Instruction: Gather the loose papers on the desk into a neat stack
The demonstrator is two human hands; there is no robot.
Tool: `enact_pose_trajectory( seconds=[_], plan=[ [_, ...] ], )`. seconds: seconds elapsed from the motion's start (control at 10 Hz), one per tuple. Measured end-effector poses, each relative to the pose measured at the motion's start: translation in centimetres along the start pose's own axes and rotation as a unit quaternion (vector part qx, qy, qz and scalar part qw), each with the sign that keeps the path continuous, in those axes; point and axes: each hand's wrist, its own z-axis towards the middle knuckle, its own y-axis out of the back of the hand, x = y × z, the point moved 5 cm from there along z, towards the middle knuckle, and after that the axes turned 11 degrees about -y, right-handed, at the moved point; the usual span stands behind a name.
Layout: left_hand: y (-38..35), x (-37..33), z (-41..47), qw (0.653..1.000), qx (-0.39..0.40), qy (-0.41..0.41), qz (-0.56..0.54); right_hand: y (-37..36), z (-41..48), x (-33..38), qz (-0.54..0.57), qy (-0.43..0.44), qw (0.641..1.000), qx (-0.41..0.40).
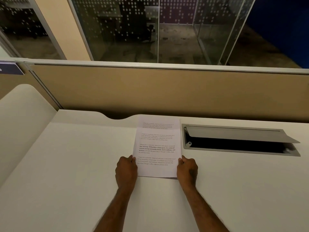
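A stack of white printed papers (pixel 158 148) lies on the white desk (pixel 75 164), its long side running away from me. The top sheet carries several short paragraphs of text. My left hand (pixel 126 171) grips the stack's lower left edge, fingers curled on the paper. My right hand (pixel 187 169) grips the lower right edge the same way. The sheets look aligned, with only a thin shadow along the near edge. How many sheets lie under the top one is hidden.
Right of the papers, a cable hatch (pixel 239 139) in the desk stands with its grey lid raised over a dark opening. A tan partition panel (pixel 167 91) closes the far edge. A curved side desk (pixel 21 111) adjoins on the left.
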Motion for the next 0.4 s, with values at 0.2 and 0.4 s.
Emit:
enact_pose_trajectory(
  seconds=[0.2, 0.4],
  plan=[
    [1.4, 0.3, -1.1, 1.000, -0.007, 0.015, -0.018, 1.1, -1.4, 0.2, -0.064, 0.017, 0.998, 0.001],
    [3.9, 1.3, -6.3, 0.998, 0.015, -0.059, 0.010, 3.6, -5.9, -1.6, -0.080, 0.113, 0.990, 0.013]
  ],
)
